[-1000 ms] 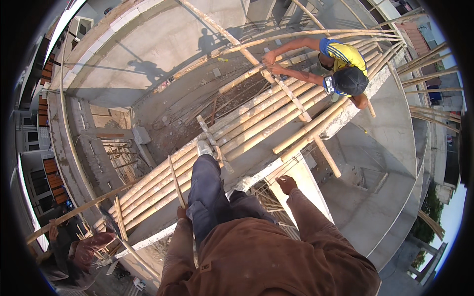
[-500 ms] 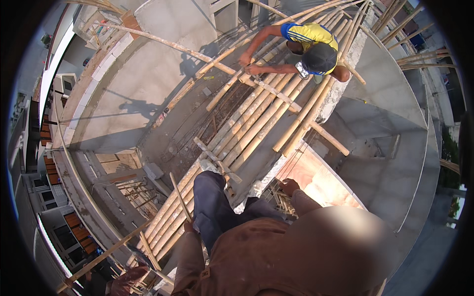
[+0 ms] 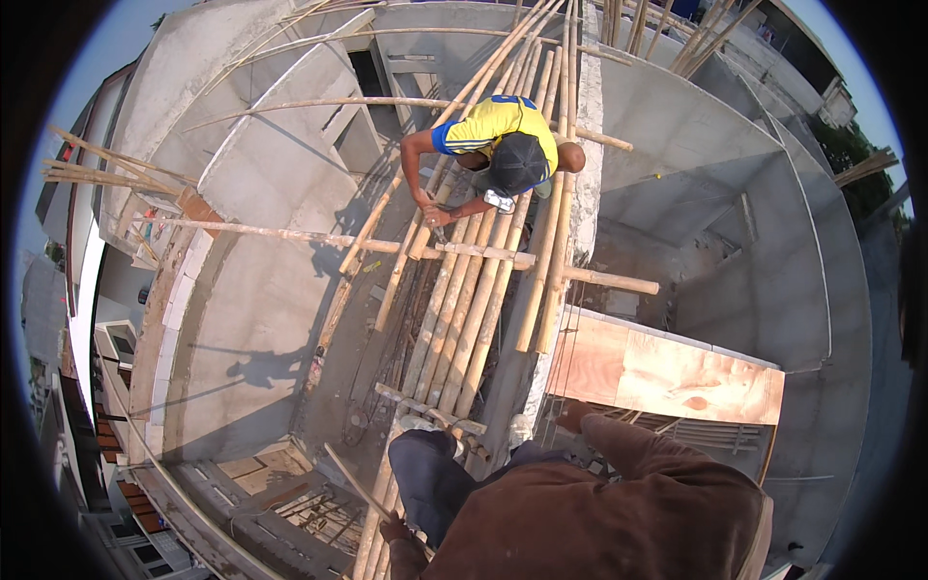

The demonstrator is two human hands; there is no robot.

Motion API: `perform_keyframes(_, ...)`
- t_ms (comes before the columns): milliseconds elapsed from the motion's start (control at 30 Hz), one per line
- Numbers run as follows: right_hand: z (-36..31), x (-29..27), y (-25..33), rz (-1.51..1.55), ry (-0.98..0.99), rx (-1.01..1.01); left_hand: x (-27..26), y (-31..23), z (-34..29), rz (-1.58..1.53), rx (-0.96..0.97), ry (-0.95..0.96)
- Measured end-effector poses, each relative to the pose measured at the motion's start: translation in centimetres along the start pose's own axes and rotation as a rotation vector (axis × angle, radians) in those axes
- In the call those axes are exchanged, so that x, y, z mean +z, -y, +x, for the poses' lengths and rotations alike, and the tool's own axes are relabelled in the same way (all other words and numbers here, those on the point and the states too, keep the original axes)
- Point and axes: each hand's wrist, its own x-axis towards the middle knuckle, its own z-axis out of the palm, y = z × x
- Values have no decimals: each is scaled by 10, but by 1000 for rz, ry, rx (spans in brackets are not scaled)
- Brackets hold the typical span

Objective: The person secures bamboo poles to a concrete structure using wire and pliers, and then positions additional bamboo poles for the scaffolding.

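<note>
My left hand (image 3: 394, 530) is closed round a thin bamboo stick (image 3: 356, 480), which slants up and left beside my left leg. My right hand (image 3: 574, 416) is out to the right at the wall's edge, close to some thin upright rods (image 3: 572, 338); its fingers are too small and dark to read. Long bamboo poles (image 3: 464, 309) lie side by side ahead of my feet as a platform. A short bamboo crosspiece (image 3: 430, 408) crosses them just beyond my left foot.
A co-worker in a yellow shirt (image 3: 522, 116) crouches on the poles ahead, both hands near a pole joint. A plywood sheet (image 3: 667, 372) lies at right by the concrete wall top (image 3: 586, 193). A deep drop with rubble (image 3: 362, 387) opens left of the poles.
My view has turned, so the platform now runs more upright in the picture. My right forearm shows more, stretched out to the right. The co-worker still crouches with hands at the poles.
</note>
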Motion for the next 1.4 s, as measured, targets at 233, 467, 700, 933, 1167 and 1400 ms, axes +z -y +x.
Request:
perform_keyframes(233, -14, 14, -14, 41, -185, -105, -18, -41, 18, -206, -60, -29)
perform_keyframes(467, -27, -32, 9, 239, 33, 28, -59, -109, -6, -216, 274, -148)
perform_keyframes(700, -30, -45, 46, 487, -102, -178, -25, -256, -65, -486, 425, 142)
perform_keyframes(933, -77, -117, 172, 736, -98, -710, 75, -313, -118, -731, 330, 426)
perform_keyframes(1167, -143, -162, 200, 584, 69, -987, 164, -318, -162, -595, 451, 461)
perform_keyframes(1400, -156, -165, 195, 590, -155, -877, 178, -327, -176, -646, 653, 450)
